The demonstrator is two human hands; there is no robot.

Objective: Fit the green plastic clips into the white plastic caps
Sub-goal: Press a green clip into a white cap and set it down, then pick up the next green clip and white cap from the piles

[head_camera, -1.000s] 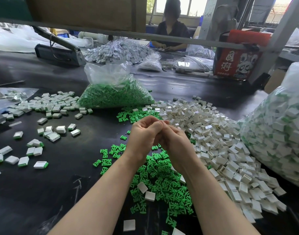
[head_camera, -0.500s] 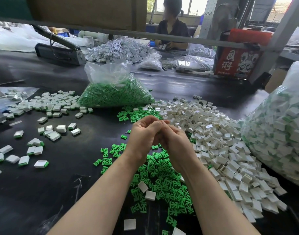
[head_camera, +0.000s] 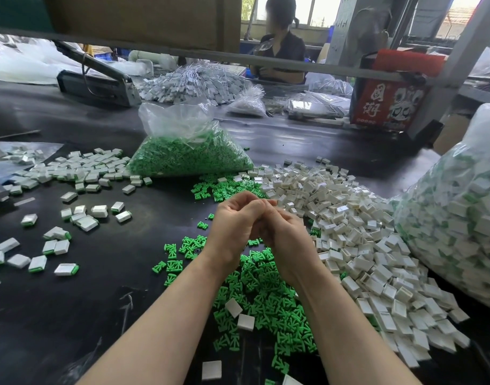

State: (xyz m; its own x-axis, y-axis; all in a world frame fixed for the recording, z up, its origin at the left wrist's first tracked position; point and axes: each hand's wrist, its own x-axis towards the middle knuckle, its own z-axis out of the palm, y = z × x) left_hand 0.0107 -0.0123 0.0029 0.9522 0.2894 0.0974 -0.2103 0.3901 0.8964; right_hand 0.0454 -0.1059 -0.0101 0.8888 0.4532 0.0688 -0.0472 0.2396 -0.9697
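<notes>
Green plastic clips [head_camera: 263,295] and white plastic caps [head_camera: 357,245] lie heaped on your black table [head_camera: 71,315] beneath your left hand [head_camera: 232,226] and right hand [head_camera: 287,237], whose curled, pressed-together grip hides anything held.

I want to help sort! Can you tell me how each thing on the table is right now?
left hand: fingers curled, pressed against the right hand
right hand: fingers curled; what they hold is hidden
green clips: loose pile
white caps: loose, empty heap
finished caps: scattered, clips fitted
bag of clips: open-topped
bag of finished caps: full
</notes>
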